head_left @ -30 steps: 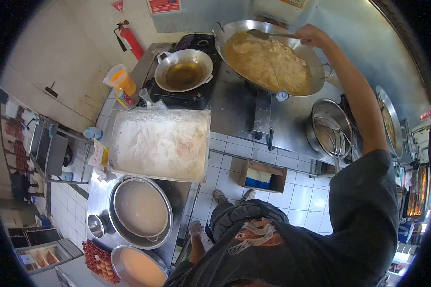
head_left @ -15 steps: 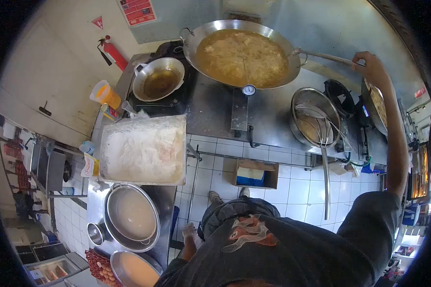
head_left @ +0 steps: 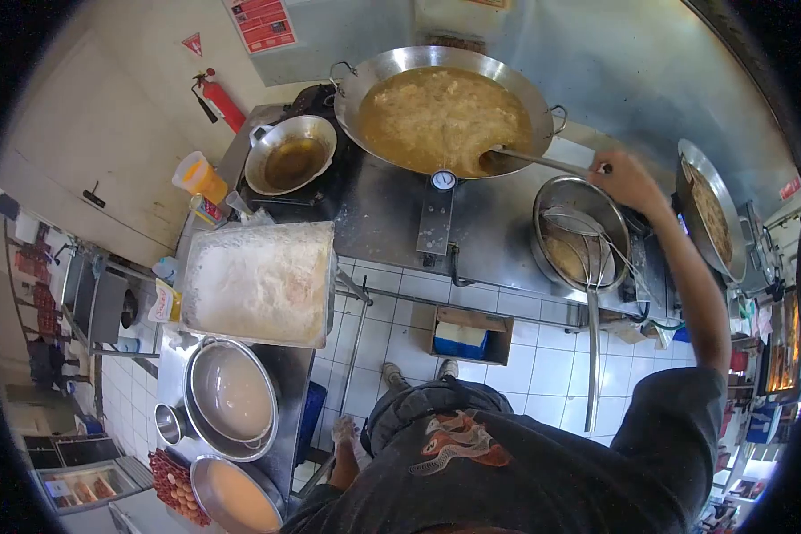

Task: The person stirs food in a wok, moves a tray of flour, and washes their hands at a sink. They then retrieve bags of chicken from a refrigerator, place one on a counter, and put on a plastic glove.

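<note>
My right hand (head_left: 630, 180) is closed around the handle end of a long-handled cooking utensil (head_left: 552, 164). The utensil's head dips into the oil at the near right side of a big wok (head_left: 400, 60), and its shape is mostly hidden. Pale, bubbling food (head_left: 445, 102) fries in the oil. A dial thermometer (head_left: 443, 181) sits at the wok's front rim. My left hand (head_left: 345, 431), whitish as if floured or gloved, hangs low beside my hip, apart from the worktable; its fingers are too small to make out.
Left stand a flour tray (head_left: 254, 280), a bowl of pale batter (head_left: 231, 392) and a bowl of orange liquid (head_left: 236, 494). A smaller pan (head_left: 291, 160) rests behind. Strainers (head_left: 587, 227) lie over a steel bowl (head_left: 543, 200), one handle jutting past the counter edge. An open box (head_left: 473, 335) is on the floor.
My right hand has moved left and down, and the utensil's head has gone from the wok's right rim into the oil near the front. The view has shifted slightly.
</note>
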`<state>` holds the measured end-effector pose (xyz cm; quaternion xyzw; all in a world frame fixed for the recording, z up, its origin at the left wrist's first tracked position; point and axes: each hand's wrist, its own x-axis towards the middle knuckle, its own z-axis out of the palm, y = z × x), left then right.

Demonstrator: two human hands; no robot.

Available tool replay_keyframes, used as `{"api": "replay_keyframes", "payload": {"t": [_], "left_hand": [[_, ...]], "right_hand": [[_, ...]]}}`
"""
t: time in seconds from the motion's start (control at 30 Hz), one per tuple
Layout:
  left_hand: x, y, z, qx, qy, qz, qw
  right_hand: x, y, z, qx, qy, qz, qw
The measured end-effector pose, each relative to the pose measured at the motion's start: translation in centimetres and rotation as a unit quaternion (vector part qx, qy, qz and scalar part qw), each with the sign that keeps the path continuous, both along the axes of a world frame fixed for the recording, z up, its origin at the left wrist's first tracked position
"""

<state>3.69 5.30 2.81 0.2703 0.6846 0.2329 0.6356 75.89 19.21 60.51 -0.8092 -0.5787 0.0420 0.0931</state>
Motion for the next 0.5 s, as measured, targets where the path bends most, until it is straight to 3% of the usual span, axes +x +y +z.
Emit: {"api": "replay_keyframes", "payload": {"t": [0.07, 0.1, 0.17, 0.27, 0.37, 0.5], "left_hand": [[-0.8, -0.6, -2.2, 0.088, 0.175, -0.25, 0.948], [-0.9, -0.6, -2.6, 0.115, 0.257, -0.36, 0.889], [-0.5, -0.5, -0.9, 0.06, 0.392, -0.553, 0.733], [-1.3, -3.3, 0.2, 0.258, 0.416, -0.489, 0.722], [-0.2, -0.9, -0.1, 0.04, 0.404, -0.545, 0.733], [1.0, -0.9, 3.7, 0.127, 0.45, -0.554, 0.689]], "right_hand": [[-1.5, 1.7, -2.3, 0.016, 0.006, -0.008, 1.0], [-1.3, 3.0, -4.1, 0.026, -0.002, 0.002, 1.0], [-1.7, 5.3, -5.9, 0.054, -0.007, 0.016, 0.998], [-2.2, 8.3, -7.7, 0.083, -0.005, 0.005, 0.997], [-1.4, 12.1, -10.8, 0.068, -0.016, -0.033, 0.997], [-0.8, 16.1, -12.4, 0.048, -0.018, -0.079, 0.996]]}}
